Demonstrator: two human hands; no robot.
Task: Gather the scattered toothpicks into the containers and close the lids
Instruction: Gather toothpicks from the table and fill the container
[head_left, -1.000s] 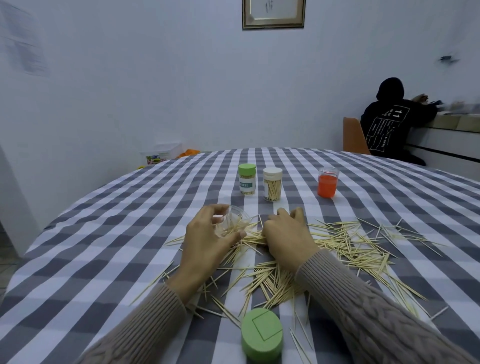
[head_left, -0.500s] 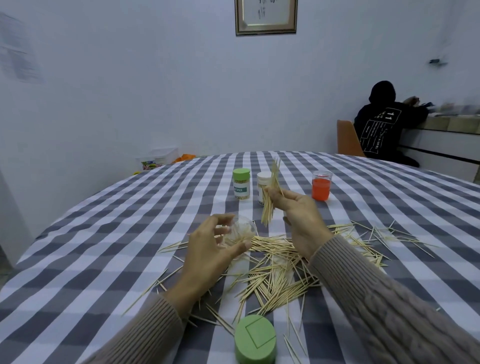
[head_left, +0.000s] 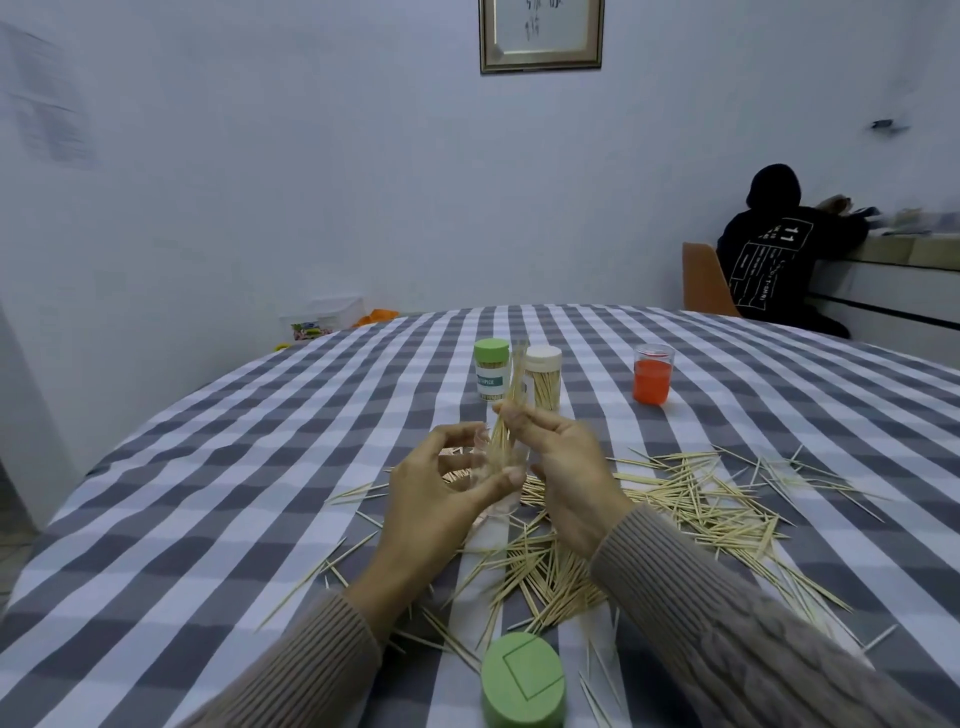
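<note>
- My left hand (head_left: 441, 499) covers most of the clear jar (head_left: 480, 467); I can't tell how full it is.
- The green lid (head_left: 522, 680) runs off the bottom edge.
- Label print on the green-capped jar (head_left: 491, 369) is too small to read.
- Both my sleeves are cut off below.

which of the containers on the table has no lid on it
The clear container held in the left hand, with toothpicks going in. The green-lidded jar, white-lidded jar and orange container look capped.
</note>
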